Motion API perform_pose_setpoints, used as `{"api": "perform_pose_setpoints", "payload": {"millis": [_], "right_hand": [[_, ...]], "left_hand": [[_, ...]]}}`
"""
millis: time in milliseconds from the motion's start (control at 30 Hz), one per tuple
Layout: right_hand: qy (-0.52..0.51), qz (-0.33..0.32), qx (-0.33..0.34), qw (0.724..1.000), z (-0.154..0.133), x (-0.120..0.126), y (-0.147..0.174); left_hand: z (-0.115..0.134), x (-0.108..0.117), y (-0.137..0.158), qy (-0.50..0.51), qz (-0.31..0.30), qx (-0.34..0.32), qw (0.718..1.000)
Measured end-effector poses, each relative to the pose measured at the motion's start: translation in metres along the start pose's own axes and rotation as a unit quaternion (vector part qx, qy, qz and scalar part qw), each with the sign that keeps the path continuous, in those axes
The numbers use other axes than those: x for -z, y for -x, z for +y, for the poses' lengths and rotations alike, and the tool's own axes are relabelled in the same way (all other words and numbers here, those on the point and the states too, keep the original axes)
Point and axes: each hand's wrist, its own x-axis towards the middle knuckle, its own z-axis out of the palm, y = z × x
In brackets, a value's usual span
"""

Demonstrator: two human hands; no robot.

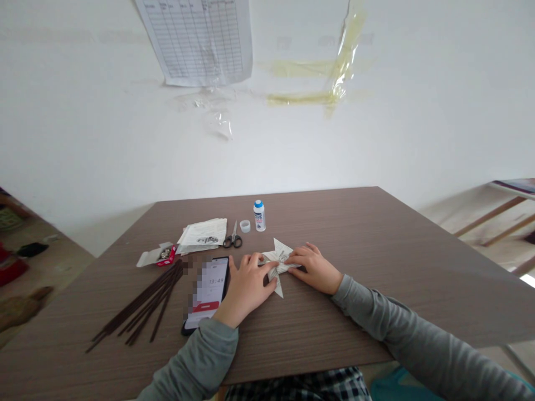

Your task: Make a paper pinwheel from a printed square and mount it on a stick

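Observation:
A paper pinwheel [282, 252] made from printed paper lies on the brown table, its pointed blades spread out. My left hand [249, 283] rests on its left side, with the thumb and forefinger closed on the paper near the middle. From the right, my right hand [316, 269] presses its fingers onto the opposite blade, close to the centre. Fingers of both hands cover parts of the blades. Just left of my left hand lies a phone [208, 295] with a lit timer screen.
Beyond the hands stand a white glue bottle [259, 217] with a blue cap, a small clear cap [245, 226] and scissors [233, 238]. Printed paper sheets [203, 234], an open red box [166, 254] of small pieces and several dark sticks [140, 306] lie leftward. A wall [292, 156] borders the table's back.

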Motion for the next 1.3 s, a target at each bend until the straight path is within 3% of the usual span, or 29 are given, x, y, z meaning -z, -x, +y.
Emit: {"api": "perform_pose_setpoints", "payload": {"millis": [667,1000,1300], "right_hand": [[-0.008,0.012,-0.005,1.000,-0.003,0.001,0.002],[-0.016,0.018,0.022,0.999,0.008,-0.008,0.001],[0.011,0.030,-0.010,0.999,0.017,0.002,0.000]], "left_hand": [[0.001,0.000,0.003,-0.009,0.032,-0.004,0.999],[-0.008,-0.001,0.000,-0.033,0.018,0.050,0.998],[-0.013,-0.001,0.000,-0.057,0.025,0.056,0.996]]}}
